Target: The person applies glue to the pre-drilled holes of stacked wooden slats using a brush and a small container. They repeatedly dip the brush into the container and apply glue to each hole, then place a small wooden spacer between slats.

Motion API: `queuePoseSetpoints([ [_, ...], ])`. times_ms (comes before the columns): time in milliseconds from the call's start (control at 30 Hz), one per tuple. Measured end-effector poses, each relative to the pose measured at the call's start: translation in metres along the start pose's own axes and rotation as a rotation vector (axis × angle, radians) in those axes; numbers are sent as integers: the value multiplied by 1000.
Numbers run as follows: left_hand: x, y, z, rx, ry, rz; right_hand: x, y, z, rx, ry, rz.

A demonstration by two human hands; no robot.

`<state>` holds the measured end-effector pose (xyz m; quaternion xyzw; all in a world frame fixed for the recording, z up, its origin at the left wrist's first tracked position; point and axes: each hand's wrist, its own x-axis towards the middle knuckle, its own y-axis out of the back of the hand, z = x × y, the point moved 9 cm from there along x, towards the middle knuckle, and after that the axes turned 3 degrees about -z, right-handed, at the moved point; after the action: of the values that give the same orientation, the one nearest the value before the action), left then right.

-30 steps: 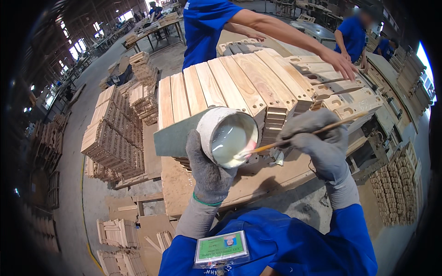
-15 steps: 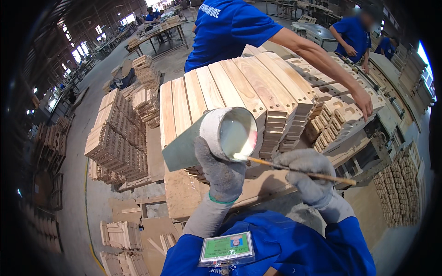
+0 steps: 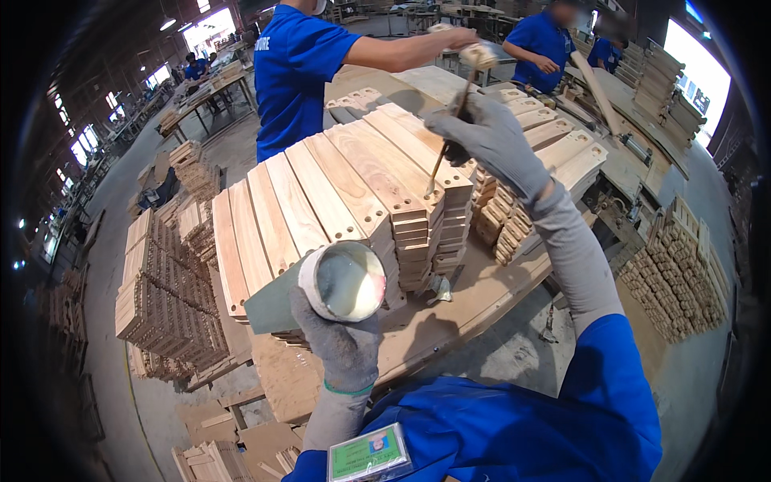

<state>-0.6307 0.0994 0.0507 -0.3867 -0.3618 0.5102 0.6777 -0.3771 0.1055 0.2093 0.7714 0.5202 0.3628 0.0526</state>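
Steadily, the left hand [image 3: 341, 345], in a grey knitted glove, holds a round pot [image 3: 316, 287] of milky white liquid [image 3: 344, 285], its fingers and thumb wrapped closely about the pale outer wall. A grey-green piece juts from the pot toward the left, over the near ends of the boards. The pot is tipped so that its mouth faces the wearer, in front of the left part of the board stack [image 3: 345, 165]. The right hand [image 3: 486, 140], gloved too, pinches a slender brush [image 3: 437, 170] between bent fingers and thumb, with little gap left in the grip. The brush slants downward, its tip at a drilled hole in the near end of a board; whether it touches the wood cannot be told. These boards lie side by side in layers on a worktable [image 3: 474, 317], with a crumpled whitish scrap [image 3: 440, 289] just beside the stack's foot. Slotted wooden parts [image 3: 574, 153] are piled to its right. Beyond the stack, a co-worker in a blue shirt [image 3: 289, 80] stretches one arm to the right
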Motion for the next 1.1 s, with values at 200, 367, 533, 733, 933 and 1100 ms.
queuePoseSetpoints([
  [200,-6,5,16,-19,-28,33,15,-24,23,-79,-66,-99],
  [367,-4,7,23,114,-90,27,17,-28,27,-194,-14,-99],
  [533,-7,6,25,9,-57,19,19,-6,24,-107,-160,-82],
  [733,-6,5,25,28,-40,22,14,-19,32,-210,-116,-134],
  [933,-4,7,26,40,-55,8,11,-28,26,-364,71,-178],
  [1100,-4,11,30,75,-80,27,12,-23,24,-187,-102,-172],
])
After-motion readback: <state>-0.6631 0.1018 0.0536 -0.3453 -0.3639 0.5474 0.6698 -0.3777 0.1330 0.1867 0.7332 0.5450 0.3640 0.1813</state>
